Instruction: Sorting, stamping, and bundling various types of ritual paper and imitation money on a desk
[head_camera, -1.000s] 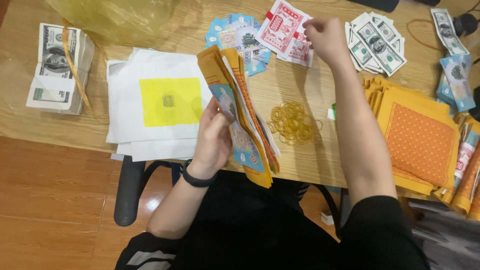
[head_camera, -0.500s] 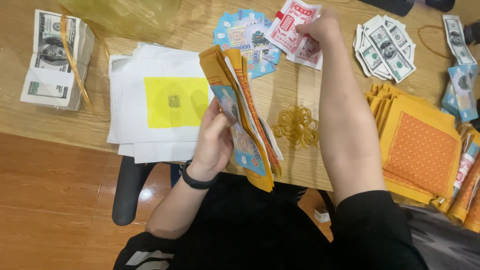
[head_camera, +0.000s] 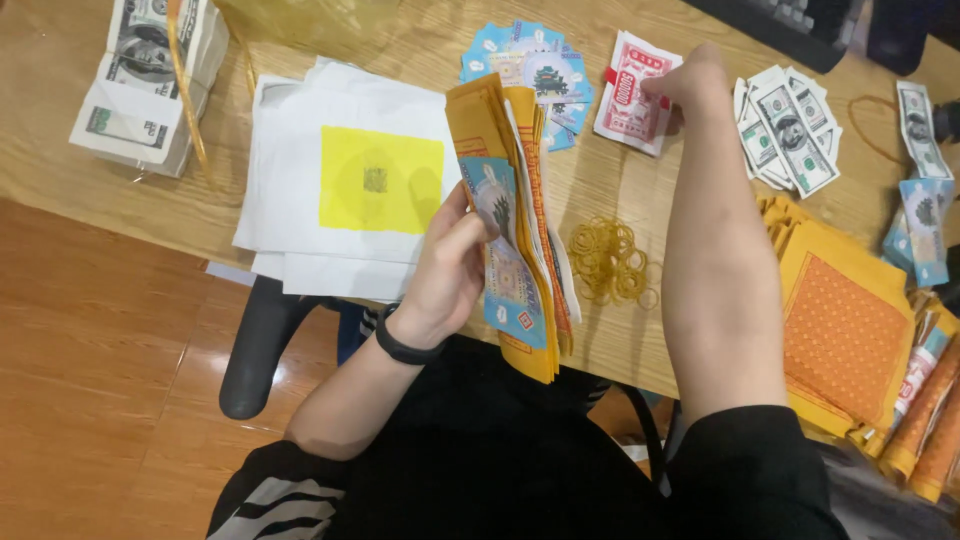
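1. Your left hand (head_camera: 450, 270) grips a fat stack of papers (head_camera: 515, 230), yellow sheets w/ blue and red notes tucked in. Fingers closed on it, thumb on the front. The stack stands on edge, just above the near rim of the surface (head_camera: 640, 170).
2. Your right hand (head_camera: 690, 85) is stretched far out, on the red-and-white notes (head_camera: 632, 92). Fingers curl down on that pile, touching it. Can't tell if they pinch a note yet.
3. So the step looks like: pick a red note, add it to the stack.
4. Next move needs: pinch just one note, lift it, bring it back to the stack & slip it in. Keep the left grip tight so nothing slides.
5. Nearby: rubber bands (head_camera: 610, 262) right of the stack, blue notes (head_camera: 535, 70) left of the red ones, green bills (head_camera: 790, 135) to the right.
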